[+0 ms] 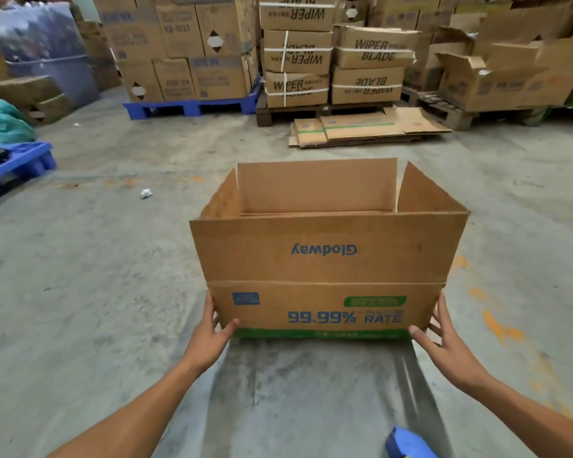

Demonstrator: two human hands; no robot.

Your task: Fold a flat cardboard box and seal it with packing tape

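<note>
A brown cardboard box (325, 259) stands opened up in front of me, with its top flaps upright and its inside showing. Blue print on the near wall reads "Glodway" upside down and "99.99% RATE". My left hand (212, 328) grips the lower left corner, thumb on the near face and fingers round the side. At the lower right corner my right hand (444, 338) holds the box the same way. A blue object (407, 442) lies low in the frame near my right forearm; I cannot tell what it is.
Stacked cartons (298, 51) on pallets fill the back of the room. A pile of flat cardboard (364, 127) lies on the concrete floor beyond the box. A blue pallet (17, 163) sits at the left, and a crumpled white scrap (146, 193) lies nearby.
</note>
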